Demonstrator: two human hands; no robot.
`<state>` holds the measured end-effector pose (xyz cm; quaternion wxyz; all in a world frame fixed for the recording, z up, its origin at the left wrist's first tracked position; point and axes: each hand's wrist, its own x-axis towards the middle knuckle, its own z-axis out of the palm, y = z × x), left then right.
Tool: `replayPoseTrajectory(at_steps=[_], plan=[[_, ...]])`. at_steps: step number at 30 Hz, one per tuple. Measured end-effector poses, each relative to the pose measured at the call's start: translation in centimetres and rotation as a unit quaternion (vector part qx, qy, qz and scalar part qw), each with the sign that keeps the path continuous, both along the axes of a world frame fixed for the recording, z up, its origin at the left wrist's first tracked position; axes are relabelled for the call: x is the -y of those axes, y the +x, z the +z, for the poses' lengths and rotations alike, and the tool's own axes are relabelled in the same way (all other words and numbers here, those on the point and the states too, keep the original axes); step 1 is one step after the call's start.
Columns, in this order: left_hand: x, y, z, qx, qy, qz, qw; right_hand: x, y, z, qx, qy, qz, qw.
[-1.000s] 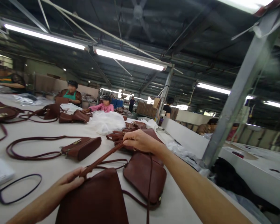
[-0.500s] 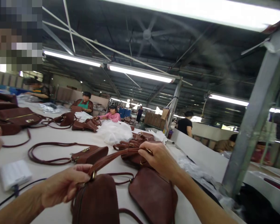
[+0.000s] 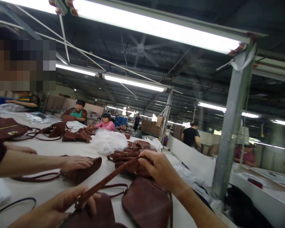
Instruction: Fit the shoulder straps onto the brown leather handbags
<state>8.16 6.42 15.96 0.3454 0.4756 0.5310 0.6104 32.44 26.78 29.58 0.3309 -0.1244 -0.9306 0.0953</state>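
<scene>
A brown strap [image 3: 109, 174] stretches between my two hands above the table. My left hand [image 3: 68, 201] is closed on its lower end, beside a metal ring at the top of a brown bag [image 3: 99, 212]. Higher up on the right, my right hand [image 3: 154, 164] pinches the strap's other end. Below my right hand lies another brown bag [image 3: 146, 201] with a flat, smooth side. Behind the strap, a pile of brown bags and straps [image 3: 133, 161] rests on the white table [image 3: 49, 147].
At left, a co-worker's hand [image 3: 78, 162] lies on a brown bag [image 3: 85, 174]. White plastic [image 3: 109, 141] and more brown bags [image 3: 77, 135] are farther back. A grey post [image 3: 230, 126] stands at right. Several people work beyond the table.
The co-worker's arms have reached in from the left, one hand onto the bag. My left hand and its bag have moved lower and left. The view has shifted right.
</scene>
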Motion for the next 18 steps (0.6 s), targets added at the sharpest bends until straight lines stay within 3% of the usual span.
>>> replayPoseTrajectory(at_steps=[1, 4, 7, 10, 13, 18], plan=[[-0.3, -0.3, 0.0, -0.018, -0.007, 0.023, 1.0, -0.1, 0.3, 0.4, -0.006, 0.004, -0.003, 1.0], [-1.2, -1.3, 0.4, -0.011, -0.017, 0.169, 0.985, -0.5, 1.2, 0.8, -0.012, 0.018, 0.02, 1.0], [-2.1, -2.0, 1.0, -0.001, -0.006, 0.236, 0.972, -1.0, 1.7, -1.2, 0.013, 0.015, 0.07, 0.997], [-2.8, -2.1, 0.7, 0.032, 0.013, 0.191, 0.981, -1.2, 1.2, -5.1, 0.039, -0.021, 0.079, 0.996], [-3.2, -2.0, -0.5, 0.086, 0.032, 0.131, 0.987, -0.9, 0.3, -8.8, 0.036, -0.072, 0.084, 0.993], [-3.9, -2.5, -3.1, 0.176, 0.041, 0.08, 0.98, -1.1, -0.8, -12.3, 0.027, -0.097, 0.068, 0.993]])
